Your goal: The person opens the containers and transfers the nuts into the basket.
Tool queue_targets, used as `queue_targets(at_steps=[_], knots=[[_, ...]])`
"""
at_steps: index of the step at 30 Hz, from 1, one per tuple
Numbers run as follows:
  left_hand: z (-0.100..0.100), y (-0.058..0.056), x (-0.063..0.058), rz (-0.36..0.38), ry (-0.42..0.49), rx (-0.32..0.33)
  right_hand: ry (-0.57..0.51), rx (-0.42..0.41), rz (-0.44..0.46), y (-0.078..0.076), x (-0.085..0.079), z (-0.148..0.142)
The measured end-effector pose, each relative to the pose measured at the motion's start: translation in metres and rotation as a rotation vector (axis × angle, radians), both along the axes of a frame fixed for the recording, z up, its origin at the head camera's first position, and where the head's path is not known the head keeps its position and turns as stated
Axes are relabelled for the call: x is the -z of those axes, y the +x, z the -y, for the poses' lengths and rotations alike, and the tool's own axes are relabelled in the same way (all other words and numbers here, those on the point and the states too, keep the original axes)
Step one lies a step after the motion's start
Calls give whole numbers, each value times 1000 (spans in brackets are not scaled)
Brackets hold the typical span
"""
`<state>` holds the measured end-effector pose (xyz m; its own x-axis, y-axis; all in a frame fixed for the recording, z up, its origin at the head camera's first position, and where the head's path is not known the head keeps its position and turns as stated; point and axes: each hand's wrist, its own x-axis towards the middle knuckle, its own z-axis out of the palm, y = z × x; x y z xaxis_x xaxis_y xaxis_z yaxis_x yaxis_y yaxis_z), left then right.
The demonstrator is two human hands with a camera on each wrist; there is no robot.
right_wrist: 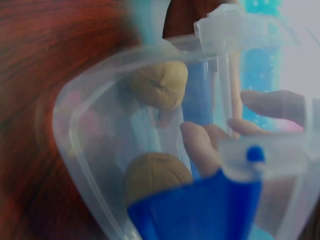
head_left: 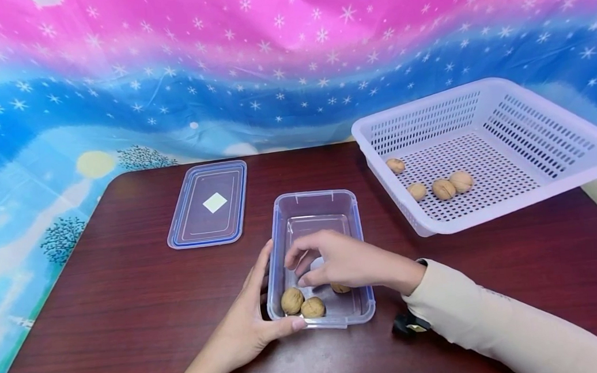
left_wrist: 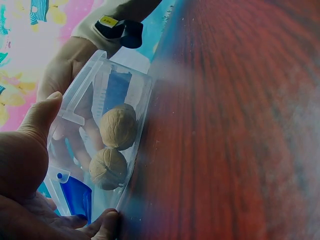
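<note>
A clear plastic food container (head_left: pixel 316 204) with blue side seals sits on the table. My left hand (head_left: pixel 253 317) grips its near left corner, thumb on the front rim and fingers along the left wall. Two walnuts, one (head_left: pixel 292 300) beside the other (head_left: pixel 313 307), lie in that near corner. Another walnut (head_left: pixel 340 288) is partly hidden beneath my right hand (head_left: pixel 335 259). That hand reaches down inside the container with loosely bent, parted fingers and nothing between them. In the left wrist view, two walnuts (left_wrist: pixel 118 126) show through the wall.
A white perforated basket (head_left: pixel 548 186) at the right holds several walnuts (head_left: pixel 444 189). The container's lid (head_left: pixel 207 204), blue-edged with a pale square label, lies flat at the back left. A patterned cloth (head_left: pixel 290 65) hangs behind the dark wooden table (head_left: pixel 129 291).
</note>
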<state>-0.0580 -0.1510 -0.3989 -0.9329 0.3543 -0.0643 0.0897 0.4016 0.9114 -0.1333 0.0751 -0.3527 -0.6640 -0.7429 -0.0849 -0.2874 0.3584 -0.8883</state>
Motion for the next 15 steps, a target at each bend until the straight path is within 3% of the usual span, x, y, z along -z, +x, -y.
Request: queue_targets(at_steps=[15], knots=[[0, 1, -1, -1, -12, -5, -14, 5, 257, -3, 13, 16]])
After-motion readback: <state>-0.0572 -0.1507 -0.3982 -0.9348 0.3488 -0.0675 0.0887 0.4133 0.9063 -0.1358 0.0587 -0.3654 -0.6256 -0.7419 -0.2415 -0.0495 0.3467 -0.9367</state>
